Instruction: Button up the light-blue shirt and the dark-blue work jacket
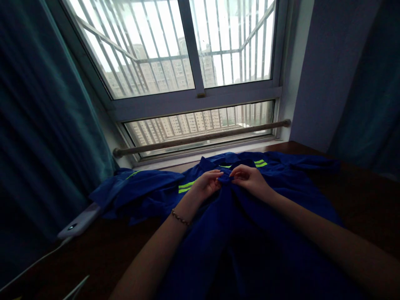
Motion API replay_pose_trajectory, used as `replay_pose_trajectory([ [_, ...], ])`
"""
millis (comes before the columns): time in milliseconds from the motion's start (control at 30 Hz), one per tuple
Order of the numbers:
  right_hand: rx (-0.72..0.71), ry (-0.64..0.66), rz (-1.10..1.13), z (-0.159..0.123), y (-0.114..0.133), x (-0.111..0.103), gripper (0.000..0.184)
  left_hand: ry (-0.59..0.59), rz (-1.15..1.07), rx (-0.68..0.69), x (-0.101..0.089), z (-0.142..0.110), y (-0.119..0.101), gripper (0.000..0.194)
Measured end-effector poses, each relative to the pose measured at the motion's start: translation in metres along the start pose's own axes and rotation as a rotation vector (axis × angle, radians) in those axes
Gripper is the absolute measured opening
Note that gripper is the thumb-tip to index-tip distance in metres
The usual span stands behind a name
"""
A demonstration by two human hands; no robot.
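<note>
A blue work jacket (200, 233) with yellow-green stripes lies spread over the dark table, its collar toward the window and its sleeves out to both sides. My left hand (208, 183), with a bracelet on the wrist, pinches the front of the jacket just below the collar. Close beside it, my right hand (250, 179) has thumb and fingers pinched on the same front edge. Between the two hands the cloth is lifted into a fold. Any button or fastener there is too small and dark to make out.
A white device (79, 221) with a cable lies at the left by the blue curtain (56, 125). Behind the jacket a horizontal rail (203, 137) crosses the barred window (200, 93). The brown table (368, 208) shows at the right.
</note>
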State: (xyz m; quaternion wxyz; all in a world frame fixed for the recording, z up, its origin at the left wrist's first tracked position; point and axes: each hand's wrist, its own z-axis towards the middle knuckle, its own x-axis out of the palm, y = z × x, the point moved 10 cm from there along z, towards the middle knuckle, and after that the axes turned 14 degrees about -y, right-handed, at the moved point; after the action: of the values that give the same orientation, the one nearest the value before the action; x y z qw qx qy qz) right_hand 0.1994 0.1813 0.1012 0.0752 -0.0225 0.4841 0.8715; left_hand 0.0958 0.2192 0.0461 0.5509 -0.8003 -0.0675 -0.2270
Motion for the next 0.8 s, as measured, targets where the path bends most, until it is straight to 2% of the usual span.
replay_pose_trajectory([
  [67,0.059,-0.005,-0.006,0.002,-0.008,-0.002,0.011,0.011,0.010,0.019,0.001,-0.001,-0.003,0.011],
  [100,0.042,-0.017,-0.034,0.002,-0.007,-0.004,0.010,0.007,0.021,0.027,0.001,-0.001,-0.003,0.012],
  [267,-0.335,-0.162,-0.303,-0.009,0.033,-0.012,0.007,-0.037,0.065,0.078,0.002,-0.003,-0.002,0.017],
  [333,-0.456,-0.179,-0.390,-0.015,0.044,-0.010,0.007,-0.051,0.085,0.098,0.003,-0.005,-0.003,0.019],
  [667,-0.811,0.000,-0.783,-0.033,0.050,0.017,0.021,-0.088,0.065,0.079,-0.002,0.001,0.005,0.023],
  [800,-0.876,-0.008,-0.872,-0.037,0.050,0.022,0.024,-0.119,0.067,0.078,-0.003,0.000,0.006,0.022],
])
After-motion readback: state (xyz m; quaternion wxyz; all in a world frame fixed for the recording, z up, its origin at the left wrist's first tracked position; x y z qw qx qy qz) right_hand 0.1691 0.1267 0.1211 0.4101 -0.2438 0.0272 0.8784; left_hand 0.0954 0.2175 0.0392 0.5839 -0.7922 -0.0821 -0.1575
